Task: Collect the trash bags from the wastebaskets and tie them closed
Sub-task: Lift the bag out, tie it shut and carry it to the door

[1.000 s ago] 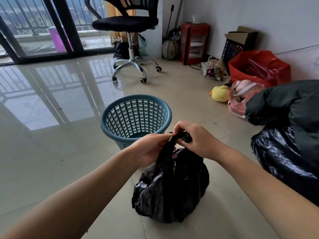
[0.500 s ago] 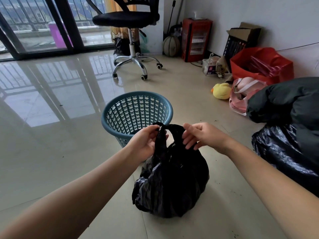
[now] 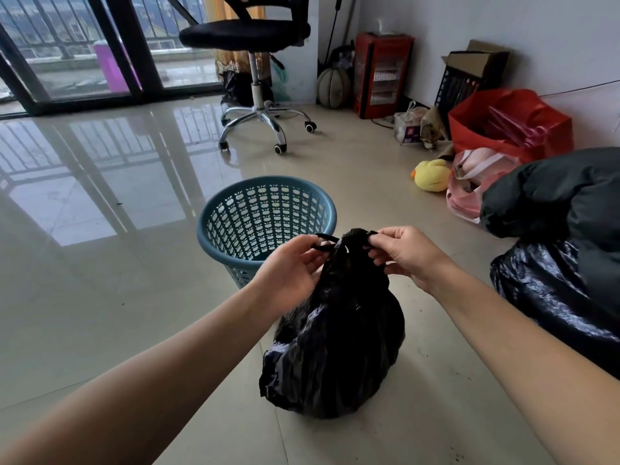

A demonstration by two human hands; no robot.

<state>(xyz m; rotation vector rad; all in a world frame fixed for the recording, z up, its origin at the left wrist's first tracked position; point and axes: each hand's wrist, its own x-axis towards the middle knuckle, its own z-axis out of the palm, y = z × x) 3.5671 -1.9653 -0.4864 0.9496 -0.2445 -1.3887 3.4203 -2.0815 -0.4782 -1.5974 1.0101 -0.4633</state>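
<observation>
On glossy tile, left hand (image 3: 291,270) and right hand (image 3: 404,255) pinch crinkled black bag (image 3: 335,344) — gathered neck

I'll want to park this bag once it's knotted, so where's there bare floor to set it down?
Bare tile lies left of the blue basket, out to the glass doors, and between basket and office chair. The right is crowded: big black bag, pink bag, duck toy, red bag. Both hands pinch the small bag.
</observation>
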